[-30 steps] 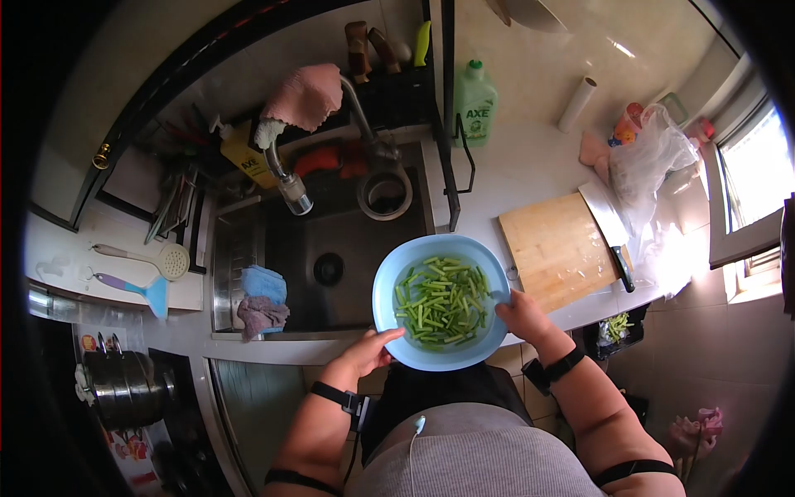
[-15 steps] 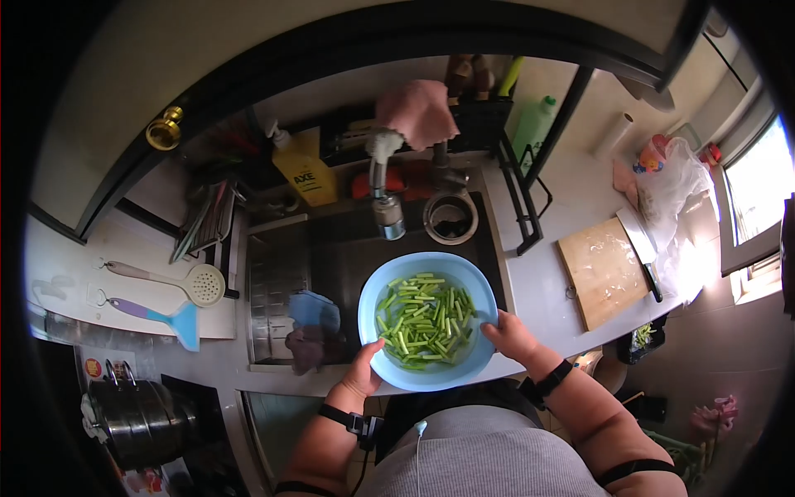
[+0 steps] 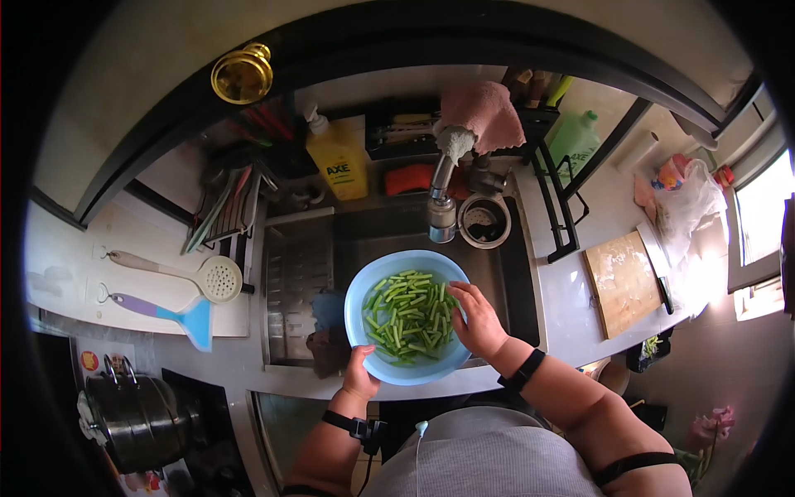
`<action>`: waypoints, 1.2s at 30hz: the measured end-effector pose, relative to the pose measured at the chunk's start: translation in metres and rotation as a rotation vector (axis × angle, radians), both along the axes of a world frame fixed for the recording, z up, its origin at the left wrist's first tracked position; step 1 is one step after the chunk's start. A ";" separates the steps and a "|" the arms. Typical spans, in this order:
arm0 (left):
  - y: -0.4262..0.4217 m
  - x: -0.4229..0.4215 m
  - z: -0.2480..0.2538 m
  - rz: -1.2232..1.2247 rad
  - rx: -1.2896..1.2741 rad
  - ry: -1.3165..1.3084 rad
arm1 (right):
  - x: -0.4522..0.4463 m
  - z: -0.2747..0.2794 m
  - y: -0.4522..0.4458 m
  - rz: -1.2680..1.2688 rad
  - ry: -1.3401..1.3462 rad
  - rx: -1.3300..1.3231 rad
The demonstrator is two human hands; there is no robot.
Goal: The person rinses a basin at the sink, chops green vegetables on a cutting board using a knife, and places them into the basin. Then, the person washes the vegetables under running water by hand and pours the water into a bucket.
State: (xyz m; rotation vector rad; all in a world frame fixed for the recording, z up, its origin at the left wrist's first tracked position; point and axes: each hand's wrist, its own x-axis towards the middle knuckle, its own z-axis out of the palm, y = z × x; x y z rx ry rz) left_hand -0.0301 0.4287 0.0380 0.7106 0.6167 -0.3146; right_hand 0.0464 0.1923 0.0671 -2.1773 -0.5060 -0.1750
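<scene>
Blue bowl (image 3: 414,376) pinched by left hand (image 3: 360,377); right hand (image 3: 480,325) spread near greens (image 3: 407,316); faucet (image 3: 442,217) beyond.

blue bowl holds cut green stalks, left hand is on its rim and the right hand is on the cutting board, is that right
Not quite: the right hand is not on the cutting board. The head view shows it extending over the rim of the blue bowl. The left hand and cut green stalks are as you said.

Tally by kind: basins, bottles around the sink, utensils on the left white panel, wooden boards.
Light-blue plastic basin: 1
Bottles (yellow pump bottle, translucent green bottle): 2
Utensils (beige perforated skimmer, blue-and-purple spatula): 2
Rectangular wooden cutting board: 1
Total: 6
</scene>
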 end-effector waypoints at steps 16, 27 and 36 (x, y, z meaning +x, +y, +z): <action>-0.027 -0.013 0.006 0.079 0.131 -0.061 | 0.005 -0.040 0.010 0.018 0.142 -0.043; -0.035 -0.007 0.015 0.106 0.271 -0.027 | 0.007 -0.053 0.006 -0.071 0.160 0.098; -0.044 0.006 0.022 0.014 0.279 -0.017 | 0.014 -0.064 0.009 -0.097 0.201 0.216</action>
